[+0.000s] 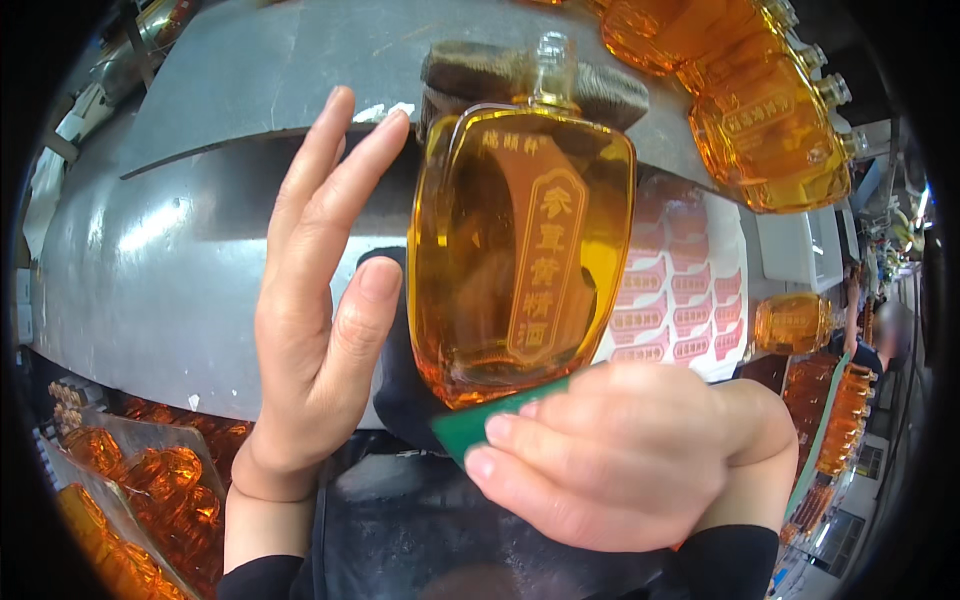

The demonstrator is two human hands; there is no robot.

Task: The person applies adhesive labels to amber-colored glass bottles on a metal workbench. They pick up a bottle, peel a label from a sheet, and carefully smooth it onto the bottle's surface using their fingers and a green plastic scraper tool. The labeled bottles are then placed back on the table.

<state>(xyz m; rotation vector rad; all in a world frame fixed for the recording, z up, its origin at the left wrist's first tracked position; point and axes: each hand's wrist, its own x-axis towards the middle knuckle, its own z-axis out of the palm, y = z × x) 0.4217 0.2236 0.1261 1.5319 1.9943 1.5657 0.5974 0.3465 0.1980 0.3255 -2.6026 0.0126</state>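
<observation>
In front of me a flat glass bottle (470, 250) of amber liquid lies with its neck away from me, propped on a dark rolled cloth pad (475, 72). A reddish label with gold characters (548, 265) runs along its face. My right hand (620, 455) is closed round a green flat scraper (480, 425), whose edge is by the bottle's base. To the bottle's left, my left hand (320, 290) is raised with its fingers spread and holds nothing. Beyond the right hand lies a white sheet of pink-red labels (690, 290), partly covered by the bottle.
Several filled amber bottles (765, 120) lie at the far right of the metal table (180, 290). Another bottle (795, 322) is right of the label sheet, near a white bin (800, 245). Crates of bottles (165, 480) stand at lower left. A person (885, 335) is at far right.
</observation>
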